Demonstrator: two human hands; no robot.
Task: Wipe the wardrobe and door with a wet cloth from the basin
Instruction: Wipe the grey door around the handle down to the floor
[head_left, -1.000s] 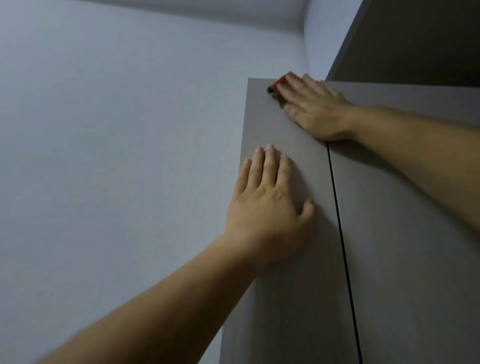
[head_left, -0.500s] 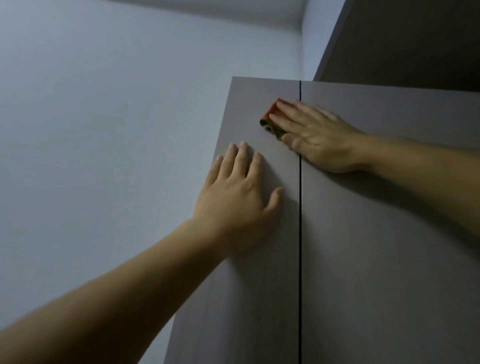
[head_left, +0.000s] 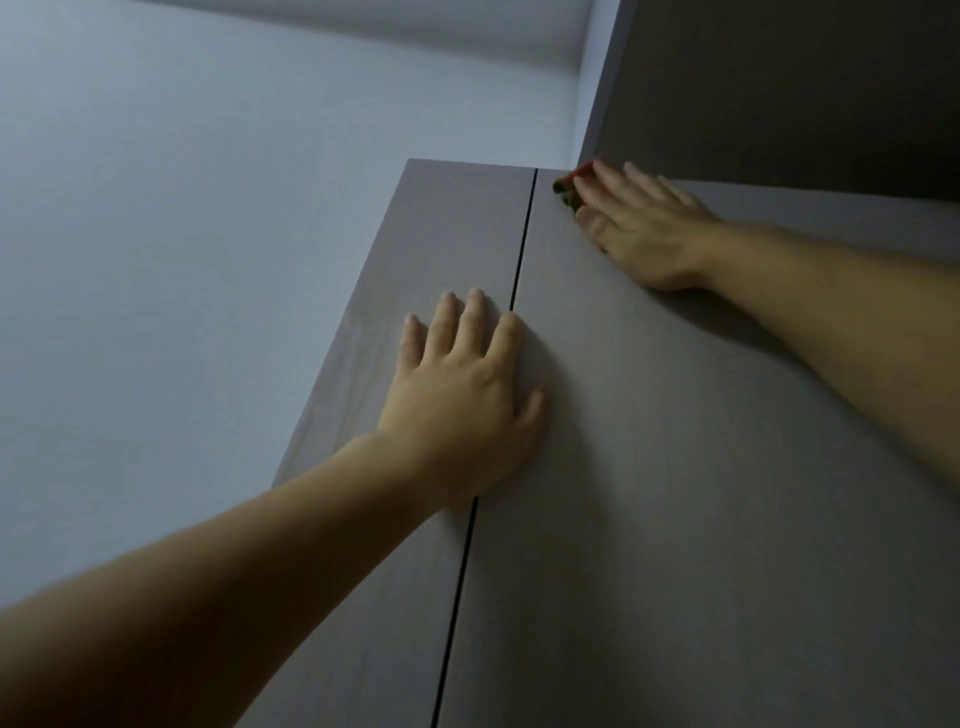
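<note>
A: Right hand (head_left: 644, 228) flat, fingers straight and close together, pressing the cloth (head_left: 569, 187) into the top left corner of the right door (head_left: 727, 493); probably stretches that far because corners get missed.

B: Agreed; left hand (head_left: 462, 400) spread wide, palm down on the wardrobe (head_left: 571, 597) front, straddling the gap (head_left: 522, 249) between the right door and the left door (head_left: 405, 260); holds nothing; likely braces the reach and stops the doors giving under the push.

A: Cloth barely showing; just a reddish edge with a darker green bit poking out past the fingertips; rest buried under the fingers and palm; impossible to say whether wet.

B: Blur over those fingers too; thumb hard to make out; above them a dark upper unit (head_left: 779, 93) juts out over the right door, beside the pale wall (head_left: 208, 234).

A: No basin in view; lower wardrobe cut off by the frame; both forearms likewise.
</note>
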